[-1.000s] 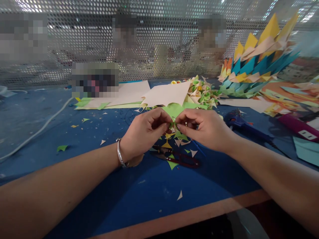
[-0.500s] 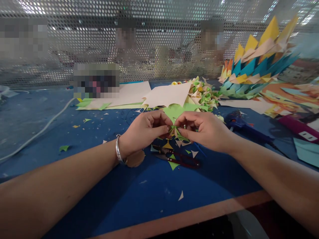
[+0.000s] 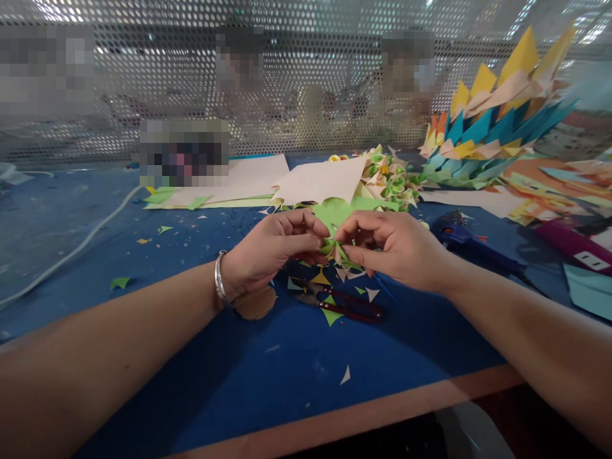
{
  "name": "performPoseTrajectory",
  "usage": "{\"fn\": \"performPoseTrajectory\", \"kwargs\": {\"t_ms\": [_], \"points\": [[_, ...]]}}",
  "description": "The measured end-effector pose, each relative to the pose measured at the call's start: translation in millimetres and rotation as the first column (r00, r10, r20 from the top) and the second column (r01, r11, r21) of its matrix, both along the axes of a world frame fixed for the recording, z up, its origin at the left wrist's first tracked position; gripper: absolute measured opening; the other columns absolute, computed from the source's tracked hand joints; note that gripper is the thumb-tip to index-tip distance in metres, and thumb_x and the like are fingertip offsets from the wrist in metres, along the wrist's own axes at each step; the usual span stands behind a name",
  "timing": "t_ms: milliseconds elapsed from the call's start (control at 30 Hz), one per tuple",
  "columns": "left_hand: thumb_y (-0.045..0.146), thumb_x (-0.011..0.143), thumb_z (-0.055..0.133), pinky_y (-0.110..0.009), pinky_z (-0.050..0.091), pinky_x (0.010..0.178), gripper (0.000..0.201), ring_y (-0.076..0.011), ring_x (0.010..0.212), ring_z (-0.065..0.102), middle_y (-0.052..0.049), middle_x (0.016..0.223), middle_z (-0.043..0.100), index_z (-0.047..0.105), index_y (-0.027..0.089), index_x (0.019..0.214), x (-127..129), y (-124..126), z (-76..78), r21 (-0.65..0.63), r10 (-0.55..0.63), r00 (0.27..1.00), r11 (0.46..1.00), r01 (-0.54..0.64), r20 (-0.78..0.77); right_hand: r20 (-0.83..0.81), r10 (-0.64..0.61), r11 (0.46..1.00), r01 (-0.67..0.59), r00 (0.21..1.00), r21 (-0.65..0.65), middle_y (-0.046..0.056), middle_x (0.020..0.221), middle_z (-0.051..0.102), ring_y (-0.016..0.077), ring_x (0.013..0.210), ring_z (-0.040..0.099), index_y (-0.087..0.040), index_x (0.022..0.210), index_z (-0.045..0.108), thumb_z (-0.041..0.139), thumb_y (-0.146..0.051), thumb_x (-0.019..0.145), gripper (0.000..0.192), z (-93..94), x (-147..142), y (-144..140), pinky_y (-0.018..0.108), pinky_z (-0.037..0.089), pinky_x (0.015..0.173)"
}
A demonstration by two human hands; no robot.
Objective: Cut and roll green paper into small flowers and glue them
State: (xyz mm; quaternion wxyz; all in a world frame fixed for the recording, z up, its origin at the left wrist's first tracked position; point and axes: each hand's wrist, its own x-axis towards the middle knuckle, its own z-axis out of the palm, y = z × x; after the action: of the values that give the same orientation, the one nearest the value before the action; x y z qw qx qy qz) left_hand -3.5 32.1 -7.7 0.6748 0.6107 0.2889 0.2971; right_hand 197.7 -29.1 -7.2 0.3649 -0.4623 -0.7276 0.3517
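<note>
Between my fingertips is a small paper flower (image 3: 337,253) with green and pale pink pointed petals. My left hand (image 3: 282,250), with a silver bangle on its wrist, pinches it from the left. From the other side my right hand (image 3: 385,245) pinches it too. Part of the flower is hidden by the fingers. Just below the hands lie dark red thread snips (image 3: 351,307) among paper scraps. A round brown cardboard disc (image 3: 257,303) rests beneath my left wrist.
A blue glue gun (image 3: 468,242) lies to the right, near a purple tool (image 3: 574,248). Paper sheets (image 3: 320,178) and a heap of paper flowers (image 3: 389,178) sit behind the hands. A folded-paper piece (image 3: 497,127) stands back right. A white cable (image 3: 86,245) crosses the left.
My left hand has shifted slightly against the flower, whose green petals on that side now show more. My right hand keeps its pinch almost in place. The view has tilted a little.
</note>
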Motion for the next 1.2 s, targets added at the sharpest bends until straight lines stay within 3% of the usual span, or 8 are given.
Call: {"fn": "performPoseTrajectory", "kwargs": {"t_ms": [400, 567, 700, 800, 867, 933, 1067, 1200], "points": [[0.01, 0.072, 0.068, -0.02, 0.049, 0.058, 0.014, -0.0083, 0.058, 0.063, 0.003, 0.068, 0.063, 0.06, 0.017, 0.082, -5.2, 6.9, 2.4, -0.176, -0.208, 0.977, 0.964, 0.198, -0.043, -0.001, 0.161, 0.987, -0.161, 0.987, -0.017, -0.004, 0.073, 0.058, 0.0059, 0.052, 0.051, -0.018, 0.108, 0.062, 0.065, -0.025, 0.09, 0.019, 1.5, -2.5, -2.2, 0.018, 0.043, 0.046], [0.011, 0.077, 0.064, -0.018, 0.046, 0.054, 0.008, -0.0073, 0.055, 0.06, 0.002, 0.066, 0.063, 0.06, 0.016, 0.081, -4.1, 2.6, 1.2, -0.191, -0.261, 0.963, 0.95, 0.245, -0.061, 0.043, 0.217, 0.975, -0.215, 0.975, -0.05, -0.004, 0.072, 0.059, 0.0063, 0.056, 0.051, -0.018, 0.098, 0.063, 0.067, -0.026, 0.09, 0.012, 3.0, -3.6, -5.1, 0.018, 0.044, 0.049], [0.012, 0.083, 0.06, -0.019, 0.046, 0.052, 0.009, -0.0071, 0.052, 0.058, 0.003, 0.066, 0.062, 0.057, 0.018, 0.089, 0.5, -0.6, 0.3, -0.122, -0.144, 0.987, 0.983, 0.135, -0.07, 0.043, 0.185, 0.982, -0.184, 0.982, -0.035, -0.004, 0.071, 0.057, 0.0053, 0.053, 0.051, -0.018, 0.094, 0.063, 0.066, -0.02, 0.088, 0.007, 3.6, -4.0, -4.8, 0.018, 0.044, 0.048], [0.011, 0.086, 0.058, -0.019, 0.045, 0.051, 0.009, -0.0062, 0.052, 0.057, 0.003, 0.07, 0.06, 0.054, 0.018, 0.089, 2.0, -0.8, -0.4, 0.101, 0.079, 0.997, 0.992, -0.078, -0.01, 0.008, 0.119, 0.993, -0.119, 0.993, -0.02, -0.004, 0.069, 0.058, 0.0057, 0.051, 0.052, -0.018, 0.094, 0.062, 0.064, -0.02, 0.088, 0.007, 2.9, -3.1, -2.7, 0.018, 0.044, 0.046], [0.009, 0.087, 0.056, -0.02, 0.045, 0.052, 0.009, -0.0061, 0.054, 0.058, 0.002, 0.076, 0.061, 0.053, 0.018, 0.087, 0.1, -1.7, 0.1, 0.31, 0.195, 0.979, 0.929, -0.203, 0.057, -0.023, 0.068, 0.998, -0.068, 0.997, -0.01, -0.002, 0.072, 0.06, 0.0061, 0.051, 0.052, -0.017, 0.093, 0.062, 0.066, -0.021, 0.087, 0.008, 2.4, -2.6, -1.1, 0.019, 0.045, 0.045], [0.009, 0.087, 0.054, -0.023, 0.047, 0.054, 0.009, -0.0073, 0.058, 0.058, 0.0, 0.081, 0.061, 0.054, 0.018, 0.087, -3.7, -4.7, 1.2, 0.513, 0.239, 0.966, 0.82, -0.254, 0.097, -0.048, 0.018, 1.0, -0.018, 0.999, -0.004, -0.001, 0.074, 0.061, 0.0059, 0.05, 0.051, -0.017, 0.09, 0.063, 0.068, -0.022, 0.085, 0.01, 2.1, -2.2, 0.3, 0.02, 0.046, 0.044], [0.012, 0.087, 0.058, -0.028, 0.05, 0.061, 0.008, -0.0116, 0.07, 0.059, -0.003, 0.087, 0.059, 0.058, 0.019, 0.09, -10.1, -14.3, 4.2, 0.798, 0.199, 0.978, 0.578, -0.173, 0.068, -0.07, -0.016, 1.0, 0.015, 0.997, -0.008, -0.002, 0.072, 0.06, 0.0067, 0.051, 0.052, -0.017, 0.088, 0.062, 0.068, -0.023, 0.083, 0.01, 1.4, -1.4, 2.3, 0.02, 0.047, 0.044], [0.01, 0.087, 0.058, -0.029, 0.053, 0.066, 0.009, -0.0129, 0.076, 0.058, -0.006, 0.093, 0.06, 0.063, 0.017, 0.09, -11.1, -18.9, 4.9, 0.903, 0.2, 0.98, 0.421, -0.086, 0.0, -0.099, -0.036, 0.999, 0.035, 0.994, -0.016, -0.003, 0.072, 0.059, 0.0068, 0.051, 0.052, -0.019, 0.086, 0.062, 0.069, -0.024, 0.081, 0.01, 0.9, -1.0, 3.8, 0.02, 0.047, 0.044]]}}
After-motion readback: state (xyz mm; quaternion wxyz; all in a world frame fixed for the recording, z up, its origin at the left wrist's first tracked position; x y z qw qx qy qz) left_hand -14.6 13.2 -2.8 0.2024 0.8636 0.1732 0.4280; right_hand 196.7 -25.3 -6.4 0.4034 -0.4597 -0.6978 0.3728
